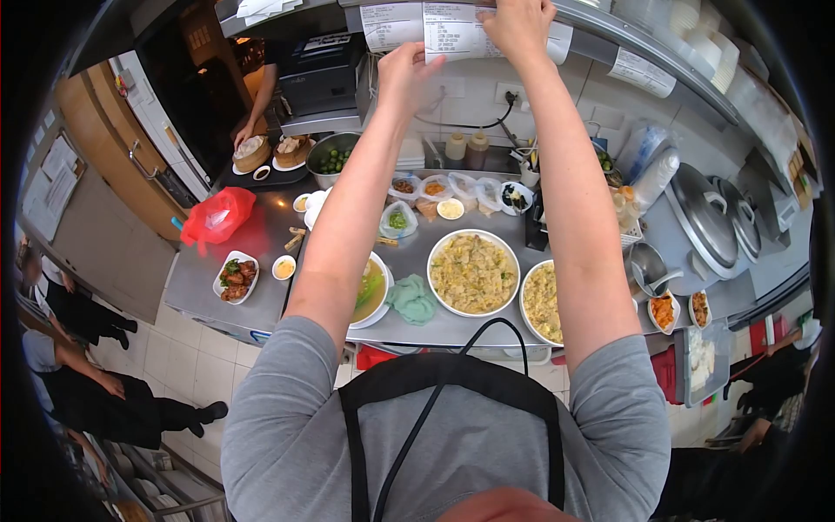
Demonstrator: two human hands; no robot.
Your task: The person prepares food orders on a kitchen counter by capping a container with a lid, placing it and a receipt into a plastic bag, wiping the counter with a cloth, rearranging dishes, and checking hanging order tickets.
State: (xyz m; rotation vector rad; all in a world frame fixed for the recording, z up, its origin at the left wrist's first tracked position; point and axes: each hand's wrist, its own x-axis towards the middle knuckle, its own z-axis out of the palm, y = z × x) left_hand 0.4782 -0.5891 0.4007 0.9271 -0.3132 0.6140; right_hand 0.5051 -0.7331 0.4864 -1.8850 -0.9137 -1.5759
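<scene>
Both my arms reach up to printed order tickets hanging along the shelf edge. My left hand (405,76) is closed, its fingertips at the lower left corner of the middle order ticket (454,33). My right hand (520,28) pinches near that ticket's upper right side, its fingertips partly hidden. Another ticket (391,26) hangs just to the left. Below my arms, a big bowl of egg-topped food (473,272) sits on the steel counter, with a similar bowl (544,302) to its right, partly behind my right arm. A soup bowl (372,291) with greens is partly behind my left arm.
A green cloth (412,300) lies between bowls. Small bags and dishes of toppings (435,187) line the counter's back. Fried meat (236,278) and a red plastic bag (218,216) are at left, large lidded pots (701,213) at right. Other people stand at both sides.
</scene>
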